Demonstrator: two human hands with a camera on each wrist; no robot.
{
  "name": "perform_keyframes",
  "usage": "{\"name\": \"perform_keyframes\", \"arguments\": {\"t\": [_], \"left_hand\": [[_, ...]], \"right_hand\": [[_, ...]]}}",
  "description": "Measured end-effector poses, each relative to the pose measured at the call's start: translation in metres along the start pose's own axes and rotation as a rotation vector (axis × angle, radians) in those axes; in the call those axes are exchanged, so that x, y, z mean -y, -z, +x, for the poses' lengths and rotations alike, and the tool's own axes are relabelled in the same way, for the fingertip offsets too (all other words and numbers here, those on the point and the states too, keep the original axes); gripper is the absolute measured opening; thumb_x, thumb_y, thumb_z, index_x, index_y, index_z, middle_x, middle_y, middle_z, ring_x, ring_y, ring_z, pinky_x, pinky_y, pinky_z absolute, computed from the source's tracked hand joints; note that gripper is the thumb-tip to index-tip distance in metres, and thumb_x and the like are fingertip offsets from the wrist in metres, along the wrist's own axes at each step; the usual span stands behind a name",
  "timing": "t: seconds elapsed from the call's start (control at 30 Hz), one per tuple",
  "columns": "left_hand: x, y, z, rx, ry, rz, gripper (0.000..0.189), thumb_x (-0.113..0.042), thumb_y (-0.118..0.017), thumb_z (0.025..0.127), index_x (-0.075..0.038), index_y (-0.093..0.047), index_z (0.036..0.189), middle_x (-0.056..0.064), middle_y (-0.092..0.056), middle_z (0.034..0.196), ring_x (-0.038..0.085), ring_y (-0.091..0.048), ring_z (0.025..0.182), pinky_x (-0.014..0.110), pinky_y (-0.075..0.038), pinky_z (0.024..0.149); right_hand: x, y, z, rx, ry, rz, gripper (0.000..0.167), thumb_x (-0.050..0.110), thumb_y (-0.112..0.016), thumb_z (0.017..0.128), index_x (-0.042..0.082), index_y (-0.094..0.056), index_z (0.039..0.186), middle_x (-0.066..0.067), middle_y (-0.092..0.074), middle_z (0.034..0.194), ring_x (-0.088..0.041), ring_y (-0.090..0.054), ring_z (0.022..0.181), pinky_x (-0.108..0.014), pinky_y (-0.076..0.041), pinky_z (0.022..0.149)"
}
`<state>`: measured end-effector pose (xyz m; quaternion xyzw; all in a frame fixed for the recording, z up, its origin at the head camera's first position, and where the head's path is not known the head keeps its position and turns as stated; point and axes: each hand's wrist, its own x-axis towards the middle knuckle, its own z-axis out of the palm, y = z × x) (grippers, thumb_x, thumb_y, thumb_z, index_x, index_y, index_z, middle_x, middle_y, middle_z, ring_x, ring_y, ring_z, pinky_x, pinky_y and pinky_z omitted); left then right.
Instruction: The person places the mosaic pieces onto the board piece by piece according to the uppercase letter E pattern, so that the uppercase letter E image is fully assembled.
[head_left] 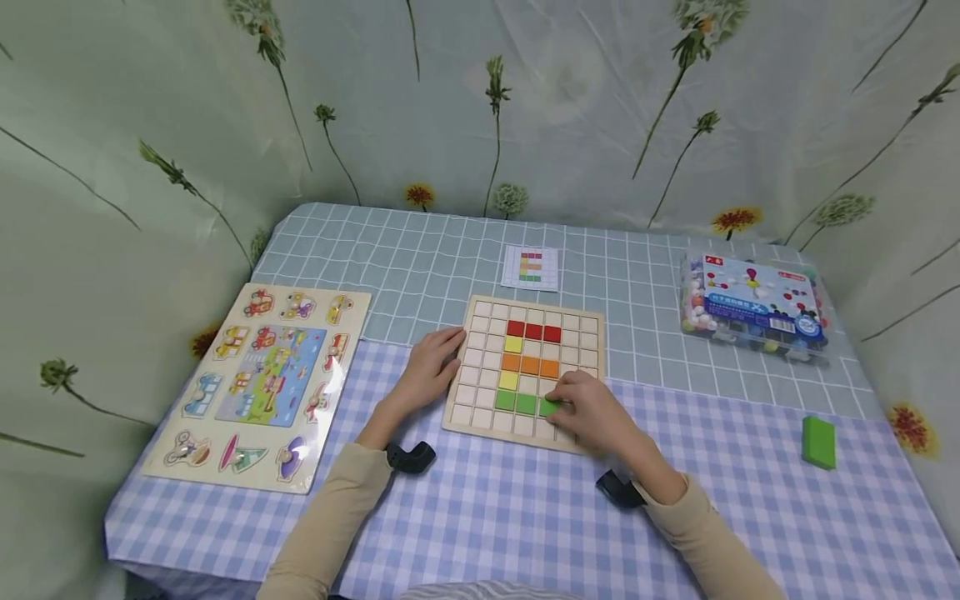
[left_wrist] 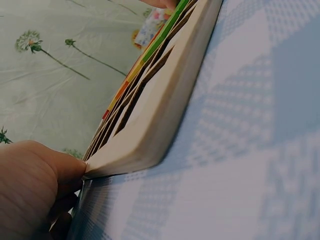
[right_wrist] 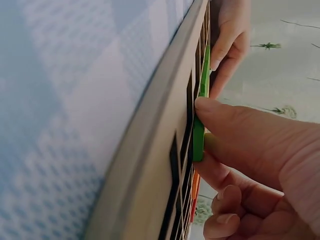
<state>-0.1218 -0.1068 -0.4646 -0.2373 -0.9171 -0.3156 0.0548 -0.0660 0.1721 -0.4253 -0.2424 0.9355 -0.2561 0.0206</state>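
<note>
A wooden grid board (head_left: 590, 325) bears coloured square tiles in an E pattern: red on top, yellow, orange, yellow, then green. My right hand (head_left: 596, 412) is over its lower right part and pinches a green tile (right_wrist: 198, 142) between thumb and finger, at the right end of the green row. In the right wrist view that tile stands at the board's surface. My left hand (head_left: 427, 367) lies at the board's left edge, fingertips touching it. The left wrist view has the left thumb (left_wrist: 70, 167) right against the edge.
A pattern card (head_left: 551, 271) with the same coloured E lies behind the board. On the left is a wooden knob puzzle (head_left: 225, 367) of vehicles. A clear plastic box (head_left: 757, 304) of coloured beads stands at the back right, and a green block (head_left: 818, 442) lies nearer on the right.
</note>
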Motion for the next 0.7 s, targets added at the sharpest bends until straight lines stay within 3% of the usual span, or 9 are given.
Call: {"name": "perform_keyframes", "arguments": {"t": [0.47, 0.7], "left_hand": [[-0.0013, 0.0030, -0.0047, 0.014, 0.016, 0.002, 0.046, -0.010, -0.052, 0.091, 0.001, -0.047, 0.136, 0.018, -0.049, 0.139, 0.037, -0.044, 0.127, 0.057, -0.035, 0.097], [-0.0012, 0.0021, -0.0035, 0.006, 0.016, -0.003, 0.046, -0.010, -0.051, 0.092, 0.001, -0.047, 0.136, 0.019, -0.049, 0.139, 0.037, -0.044, 0.128, 0.058, -0.035, 0.097]], "right_hand": [[-0.0009, -0.0099, -0.0021, -0.020, 0.031, 0.078, 0.024, 0.017, -0.078, 0.073, 0.006, -0.073, 0.094, -0.002, -0.062, 0.089, -0.010, -0.050, 0.079, -0.023, -0.045, 0.069], [-0.0004, -0.0027, -0.0027, -0.006, 0.022, 0.075, 0.028, 0.018, -0.078, 0.074, 0.006, -0.073, 0.099, -0.002, -0.063, 0.092, -0.011, -0.054, 0.082, -0.025, -0.046, 0.070]]}}
